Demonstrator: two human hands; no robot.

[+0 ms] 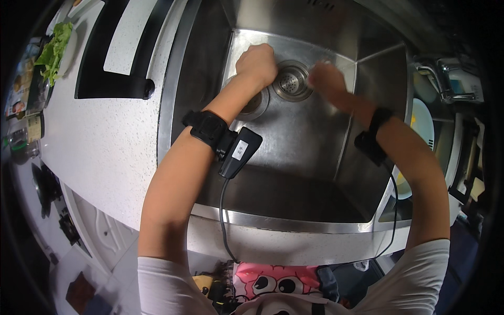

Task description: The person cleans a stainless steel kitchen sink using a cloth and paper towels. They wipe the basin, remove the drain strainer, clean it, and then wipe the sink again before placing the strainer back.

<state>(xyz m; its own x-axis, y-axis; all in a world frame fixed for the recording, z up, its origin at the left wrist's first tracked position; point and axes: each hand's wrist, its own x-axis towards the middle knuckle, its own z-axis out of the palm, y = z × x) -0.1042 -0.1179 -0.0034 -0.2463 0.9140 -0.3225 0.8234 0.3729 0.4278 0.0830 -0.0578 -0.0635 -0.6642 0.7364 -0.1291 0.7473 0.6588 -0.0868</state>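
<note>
My left hand (258,65) is down in the stainless steel sink (299,145), its fingers curled and their tips turned out of sight, just left of the drain strainer (291,81). Whether it holds anything does not show. Partly hidden under my left wrist, a round metal piece (256,106) lies on the sink floor. On the other side of the drain is my right hand (327,80), blurred, with bent fingers; I cannot tell whether something is in it. The two hands are apart. Each forearm wears a black strap with a small cabled device.
A chrome faucet (443,80) stands right of the sink, near a pale plate (423,122) with yellow bits on it. On the left counter (102,138) are a black bracket-shaped object (112,84) and leafy lettuce (55,53) in a white bowl. Bottles stand beyond.
</note>
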